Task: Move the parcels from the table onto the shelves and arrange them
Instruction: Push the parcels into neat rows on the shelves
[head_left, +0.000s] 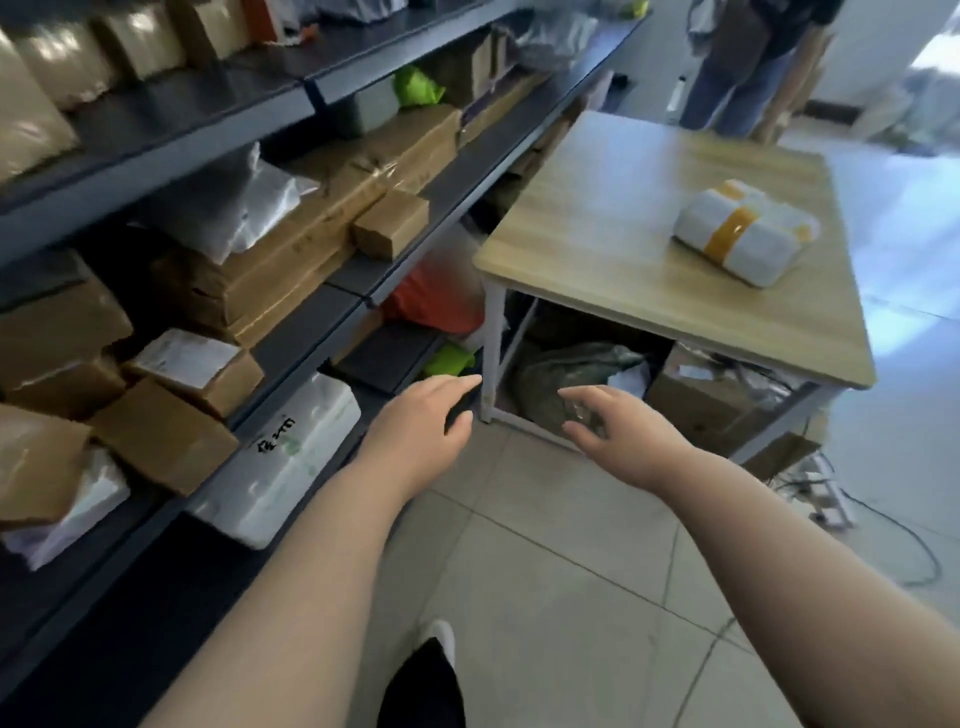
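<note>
A white parcel (745, 231) bound with yellow tape lies alone on the wooden table (597, 249), towards its right side. Dark metal shelves (291, 332) run along the left, packed with brown cardboard boxes (392, 223) and white plastic mailers (291, 452). My left hand (421, 428) and my right hand (621, 431) both hang empty in the air, fingers spread, in front of the table's near left leg and below its top. Neither hand touches a parcel.
Under the table sit a grey-green bag (566, 379) and a cardboard box (711, 395). Cables (831, 504) trail on the tiled floor at right. Another person (748, 67) stands beyond the table. My foot (434, 675) shows at the bottom.
</note>
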